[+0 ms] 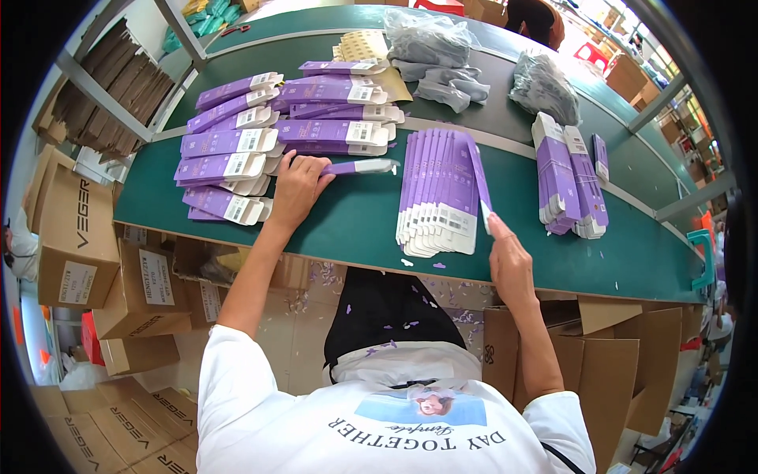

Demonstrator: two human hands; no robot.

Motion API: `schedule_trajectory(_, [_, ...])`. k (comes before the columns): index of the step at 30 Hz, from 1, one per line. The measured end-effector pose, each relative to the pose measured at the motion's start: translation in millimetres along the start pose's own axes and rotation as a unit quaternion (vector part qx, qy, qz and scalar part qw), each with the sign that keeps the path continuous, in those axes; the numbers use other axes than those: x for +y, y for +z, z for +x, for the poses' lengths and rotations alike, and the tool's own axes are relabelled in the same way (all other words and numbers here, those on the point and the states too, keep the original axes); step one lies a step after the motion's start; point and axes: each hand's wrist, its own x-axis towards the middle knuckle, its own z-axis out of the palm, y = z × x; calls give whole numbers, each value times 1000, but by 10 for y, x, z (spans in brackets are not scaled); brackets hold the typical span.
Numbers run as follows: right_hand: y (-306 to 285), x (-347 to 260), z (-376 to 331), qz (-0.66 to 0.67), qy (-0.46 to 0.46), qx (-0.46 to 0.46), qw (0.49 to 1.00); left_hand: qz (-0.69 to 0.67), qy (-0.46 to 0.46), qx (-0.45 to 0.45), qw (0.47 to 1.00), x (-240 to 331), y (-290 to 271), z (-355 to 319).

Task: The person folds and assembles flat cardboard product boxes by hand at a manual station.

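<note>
My left hand (pixel 300 186) is closed around the left end of a slim purple box (pixel 347 168), whose white flap end points right. By the stack's right edge, my right hand (pixel 512 254) pinches the near white end of a flat purple carton (pixel 478 170), tilted on edge. Beside it, a fanned stack of flat purple cartons (pixel 434 189) lies on the green table (pixel 347 229). Piled to the left of my left hand are several opened-out purple boxes (pixel 229 141) with white open flaps; more purple boxes (pixel 335 130) lie just behind it.
Banded bundles of flat cartons (pixel 557 178) lie at right, with a single small purple box (pixel 600 156) beside them. Grey plastic-wrapped items (pixel 430 39) and another bag (pixel 545 85) sit at the back. Brown cardboard boxes (pixel 75 229) flank the table, and paper scraps (pixel 324 272) litter the floor.
</note>
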Motion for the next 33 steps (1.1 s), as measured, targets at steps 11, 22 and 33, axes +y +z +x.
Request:
schedule_trajectory(11, [-251, 56, -156, -6, 113, 118, 986, -12, 83, 81, 993, 45, 144, 179])
schedule_trajectory(22, [-34, -600, -349, 92, -130, 85, 984, -826, -269, -136, 476, 1831, -427, 8])
schedule_trajectory(33, [-86, -822, -54, 333, 144, -1, 932, -791, -270, -229, 499, 2281, -330, -490])
